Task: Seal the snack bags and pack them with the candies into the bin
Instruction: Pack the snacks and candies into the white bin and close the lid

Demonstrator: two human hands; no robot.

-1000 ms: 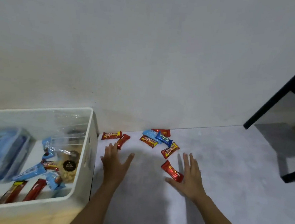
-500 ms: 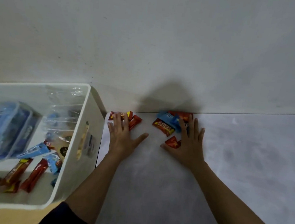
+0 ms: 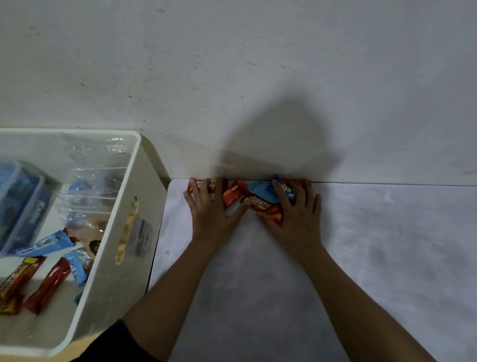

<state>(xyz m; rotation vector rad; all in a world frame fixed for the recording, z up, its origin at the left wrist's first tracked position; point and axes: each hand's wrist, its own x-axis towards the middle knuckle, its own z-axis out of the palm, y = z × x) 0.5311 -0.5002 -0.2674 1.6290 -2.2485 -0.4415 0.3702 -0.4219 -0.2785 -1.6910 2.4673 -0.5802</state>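
Pressing flat, spread fingers onto loose candies against the wall, the left hand and right hand corral the pile left on the table. Clear snack bags and several bars already lie in the white bin just beside, so packing looks nearly finished. One red wrapper reads "eng-be"; the blue lettering is blurred.

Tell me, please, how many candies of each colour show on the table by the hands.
Red candies: 5
Blue candies: 2
Total: 7 in view; the left hand and right hand may hide more.
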